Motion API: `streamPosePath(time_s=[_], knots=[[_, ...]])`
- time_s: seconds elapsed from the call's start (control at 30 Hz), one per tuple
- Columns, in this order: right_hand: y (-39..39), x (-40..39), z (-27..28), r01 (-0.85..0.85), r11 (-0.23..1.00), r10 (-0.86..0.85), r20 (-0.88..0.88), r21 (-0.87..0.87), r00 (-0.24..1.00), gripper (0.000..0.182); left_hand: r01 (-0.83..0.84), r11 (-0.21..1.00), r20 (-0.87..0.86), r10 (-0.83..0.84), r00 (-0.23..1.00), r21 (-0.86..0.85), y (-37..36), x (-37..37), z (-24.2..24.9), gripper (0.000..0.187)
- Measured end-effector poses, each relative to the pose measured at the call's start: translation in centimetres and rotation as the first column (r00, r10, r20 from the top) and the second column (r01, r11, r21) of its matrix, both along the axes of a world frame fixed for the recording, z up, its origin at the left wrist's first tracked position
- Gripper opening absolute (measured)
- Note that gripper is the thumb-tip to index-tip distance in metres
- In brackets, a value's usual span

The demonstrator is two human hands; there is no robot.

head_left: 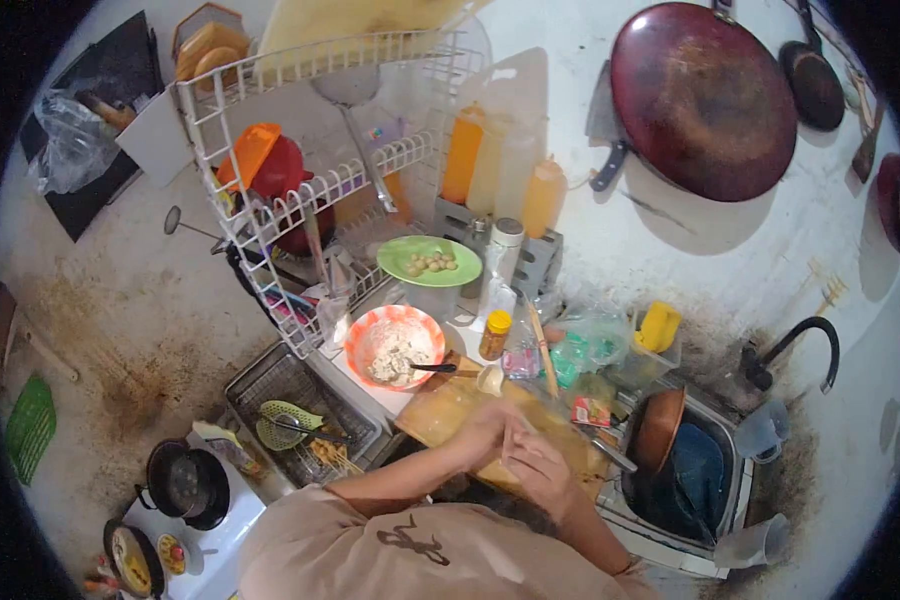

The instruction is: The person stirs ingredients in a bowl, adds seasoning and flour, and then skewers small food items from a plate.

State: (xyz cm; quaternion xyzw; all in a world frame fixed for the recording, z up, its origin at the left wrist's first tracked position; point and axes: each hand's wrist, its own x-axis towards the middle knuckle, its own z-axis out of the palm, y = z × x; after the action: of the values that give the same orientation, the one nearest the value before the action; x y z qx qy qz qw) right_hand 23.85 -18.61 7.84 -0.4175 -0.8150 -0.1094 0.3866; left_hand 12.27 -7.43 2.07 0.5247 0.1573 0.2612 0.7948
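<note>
My left hand (487, 428) and my right hand (540, 462) meet over the wooden board (435, 408), fingers curled and pressed together. Whatever may lie between them is hidden. Behind them a small pale cup or scoop (490, 379) rests at the board's back edge. Left of it stands an orange and white bowl (361, 350) holding a pale, lumpy mixture, with a dark-handled utensil (432, 368) leaning in it. Farther back, a green plate (395, 256) carries several small pale balls. A knife (613, 455) lies at the board's right side.
A sink (738, 480) with a brown pan (660, 430) is on the right. Left are a wire-basket tray (260, 385) and a stove (205, 555) with pans. The white rack (260, 235) rises behind; a yellow-capped jar (494, 337) and plastic bags (590, 335) stand behind the board.
</note>
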Motion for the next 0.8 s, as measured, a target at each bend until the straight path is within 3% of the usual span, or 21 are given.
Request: streamPosePath(time_s=[0.07,0.17,0.23,0.27,0.3,0.37,0.4,0.5,0.63,0.73,0.8], knots=[[2.8,-1.1,0.7,-0.063,0.996,0.059,0.068,0.06,0.996,0.025,-0.391,0.909,-0.114,0.377,0.919,-0.144,1.2,-4.2,1.7,0.018],[8.6,-3.1,4.3,-0.233,0.965,0.191,0.287,0.122,0.939,0.022,-0.532,0.807,-0.052,0.538,0.841,-0.257,1.9,-7.2,4.2,0.018],[13.3,-3.3,2.9,-0.228,0.972,0.195,0.334,0.061,0.922,0.02,-0.521,0.818,-0.104,0.512,0.853,-0.245,3.4,-6.5,5.7,0.018],[15.4,-3.4,2.5,-0.221,0.973,0.19,0.324,0.062,0.927,0.019,-0.344,0.932,-0.088,0.336,0.938,-0.111,5.3,-6.4,4.8,0.018],[17.1,-3.7,3.1,-0.201,0.971,0.166,0.244,0.127,0.955,0.019,-0.144,0.989,-0.097,0.145,0.985,0.025,7.7,-6.2,3.0,0.018],[19.3,-4.3,3.6,-0.079,0.986,0.084,-0.023,0.144,0.996,0.019,-0.013,0.988,-0.064,0.023,0.998,0.155,11.0,-6.0,0.3,0.018],[19.7,-4.7,3.8,-0.034,0.993,0.043,-0.075,0.113,0.996,0.018,0.052,0.973,-0.052,-0.042,0.998,0.223,11.7,-6.5,0.4,0.018],[20.6,-5.1,4.2,0.093,0.994,-0.083,-0.181,0.049,0.98,0.014,0.017,0.98,0.063,-0.031,0.998,0.199,11.6,-8.6,0.3,0.016],[21.3,-4.3,4.0,0.206,0.976,-0.189,-0.193,0.069,0.963,0.01,-0.149,0.92,0.207,0.076,0.975,0.363,8.6,-12.1,1.2,0.021],[20.0,-4.4,5.3,0.209,0.977,-0.194,-0.224,0.044,0.955,0.009,-0.346,0.809,0.214,0.276,0.937,0.474,7.0,-17.0,0.4,0.017],[19.2,-4.0,5.2,0.226,0.974,-0.213,-0.239,0.028,0.947,0.008,-0.625,0.652,0.048,0.675,0.736,0.429,7.7,-20.4,-1.5,0.014]])
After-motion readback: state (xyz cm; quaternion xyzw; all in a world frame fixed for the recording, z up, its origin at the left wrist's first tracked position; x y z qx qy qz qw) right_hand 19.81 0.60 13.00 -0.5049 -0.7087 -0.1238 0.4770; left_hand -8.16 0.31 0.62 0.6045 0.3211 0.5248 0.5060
